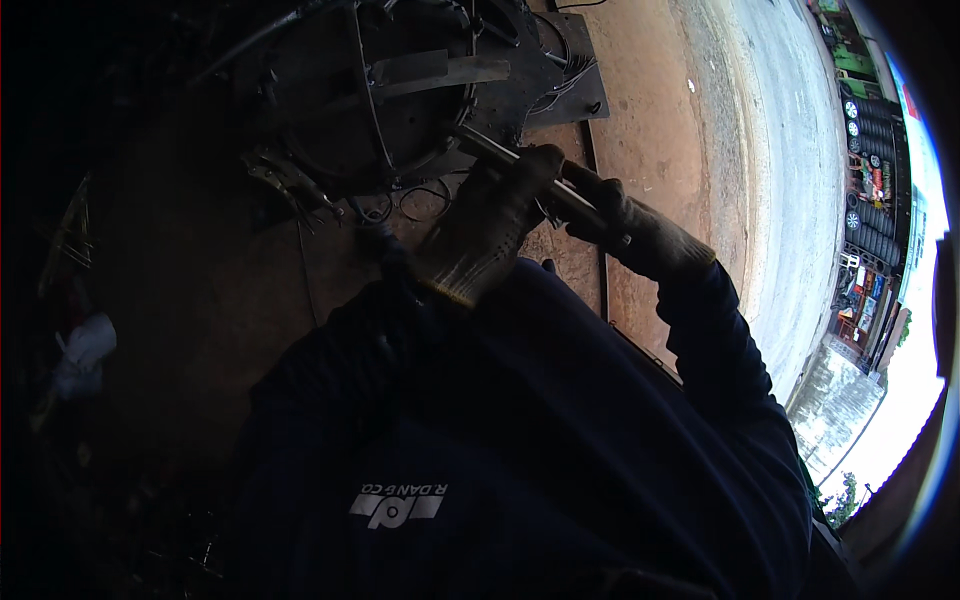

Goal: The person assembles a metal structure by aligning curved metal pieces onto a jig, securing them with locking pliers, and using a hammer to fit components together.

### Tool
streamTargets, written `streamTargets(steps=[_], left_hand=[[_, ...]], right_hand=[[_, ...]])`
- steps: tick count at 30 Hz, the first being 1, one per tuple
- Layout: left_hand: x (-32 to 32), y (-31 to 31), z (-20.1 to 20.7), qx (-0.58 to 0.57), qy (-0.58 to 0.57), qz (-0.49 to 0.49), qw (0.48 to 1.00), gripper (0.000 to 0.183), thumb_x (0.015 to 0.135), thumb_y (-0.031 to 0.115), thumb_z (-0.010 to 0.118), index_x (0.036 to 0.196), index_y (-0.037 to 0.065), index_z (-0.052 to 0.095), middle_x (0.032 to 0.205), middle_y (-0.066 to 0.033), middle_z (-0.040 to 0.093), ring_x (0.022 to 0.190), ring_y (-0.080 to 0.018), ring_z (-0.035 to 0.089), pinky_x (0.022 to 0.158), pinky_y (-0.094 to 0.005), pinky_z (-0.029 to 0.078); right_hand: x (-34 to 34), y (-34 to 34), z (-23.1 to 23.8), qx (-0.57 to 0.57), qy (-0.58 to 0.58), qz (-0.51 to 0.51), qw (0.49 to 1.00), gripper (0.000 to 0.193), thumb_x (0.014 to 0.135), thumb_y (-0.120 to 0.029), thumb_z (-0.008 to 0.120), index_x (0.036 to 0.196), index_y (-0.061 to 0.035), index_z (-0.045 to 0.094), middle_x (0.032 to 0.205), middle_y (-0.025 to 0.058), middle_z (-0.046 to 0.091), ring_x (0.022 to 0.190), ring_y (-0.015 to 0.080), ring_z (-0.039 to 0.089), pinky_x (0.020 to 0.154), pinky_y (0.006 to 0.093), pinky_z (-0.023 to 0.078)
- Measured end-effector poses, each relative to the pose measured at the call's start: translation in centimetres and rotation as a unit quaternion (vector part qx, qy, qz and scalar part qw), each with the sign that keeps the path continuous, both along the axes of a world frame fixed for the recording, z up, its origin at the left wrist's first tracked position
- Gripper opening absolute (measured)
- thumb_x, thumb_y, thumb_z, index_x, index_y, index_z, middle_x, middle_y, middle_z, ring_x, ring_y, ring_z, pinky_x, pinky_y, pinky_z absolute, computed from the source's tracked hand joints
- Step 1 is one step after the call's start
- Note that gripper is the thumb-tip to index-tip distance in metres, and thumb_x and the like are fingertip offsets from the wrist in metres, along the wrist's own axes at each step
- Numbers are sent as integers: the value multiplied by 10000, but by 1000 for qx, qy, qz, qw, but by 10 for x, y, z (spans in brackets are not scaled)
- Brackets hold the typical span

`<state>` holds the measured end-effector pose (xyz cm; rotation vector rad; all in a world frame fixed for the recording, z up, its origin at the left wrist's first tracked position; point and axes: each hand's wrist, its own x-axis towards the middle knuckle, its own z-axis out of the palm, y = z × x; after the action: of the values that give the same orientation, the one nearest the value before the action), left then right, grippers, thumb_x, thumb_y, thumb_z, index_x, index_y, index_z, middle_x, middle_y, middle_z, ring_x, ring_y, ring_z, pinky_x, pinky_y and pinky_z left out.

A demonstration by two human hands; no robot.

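Both my hands wear brown work gloves with pale cuffs. A narrow, shiny metal bar (487,146) slants down to the right from the rim of a dark round metal frame (365,95). My left hand (490,220) is closed around the bar near its middle, thumb on top. Farther right, my right hand (640,225) grips the lower end, its fingers wrapped over it. The bar's upper tip is at or close to the frame's edge; whether it touches is too dark to tell. Left of my hands, what looks like locking pliers (283,180) sits at the frame's near side.
A flat metal plate (575,75) with loose wires projects behind the frame. A thin dark rail (600,270) runs over the reddish ground right of me. A white object (90,340) lies in shadow at far left. Beyond the road (790,190) stand stacked tyres (880,130).
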<state>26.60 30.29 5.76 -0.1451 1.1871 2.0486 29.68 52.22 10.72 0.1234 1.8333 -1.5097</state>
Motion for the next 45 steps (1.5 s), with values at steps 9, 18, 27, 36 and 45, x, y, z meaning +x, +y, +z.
streamTargets(steps=[9, 18, 27, 36, 45], left_hand=[[-3, -8, -3, 4, -105, -32, 994, 550, 999, 513, 579, 1069, -31, 623, 957, -121, 686, 861, -164, 669, 840, -304, 555], [0, -9, 4, -2, -129, 50, 990, 507, 1004, 478, 595, 1069, -25, 603, 988, -111, 674, 872, -168, 653, 833, -310, 558], [-14, -20, 10, -14, -98, -4, 995, 524, 1028, 460, 556, 1224, -26, 573, 1001, -103, 661, 886, -175, 654, 834, -323, 545], [-21, -16, 25, -86, -219, -2, 972, 556, 1037, 544, 482, 1280, 50, 562, 1140, -109, 652, 969, -177, 612, 891, -343, 463], [-21, -18, -3, 28, -170, -30, 985, 607, 1000, 575, 532, 1314, 55, 547, 1185, -118, 640, 1019, -182, 608, 921, -342, 449]], right_hand=[[-31, -21, 3, -85, -207, 57, 973, 793, 1002, -495, 571, 1582, -50, 264, 1438, 205, 502, 1258, 272, 574, 1064, 465, 497], [-57, -33, 15, -45, -212, 71, 974, 550, 1042, -259, 562, 1489, 23, 413, 1229, 195, 638, 1020, 242, 709, 905, 430, 612], [-85, -36, 25, 54, -209, 161, 963, 508, 959, -3, 628, 1436, 11, 455, 1251, 221, 633, 1028, 278, 723, 868, 383, 643], [-87, -43, 31, 30, -177, 180, 967, 439, 994, -92, 587, 1409, 10, 487, 1321, 230, 600, 1088, 316, 703, 887, 445, 631], [-100, -60, 46, 39, -265, 119, 956, 415, 1065, -297, 514, 1366, -13, 536, 1187, 163, 622, 1017, 252, 688, 807, 392, 637]])
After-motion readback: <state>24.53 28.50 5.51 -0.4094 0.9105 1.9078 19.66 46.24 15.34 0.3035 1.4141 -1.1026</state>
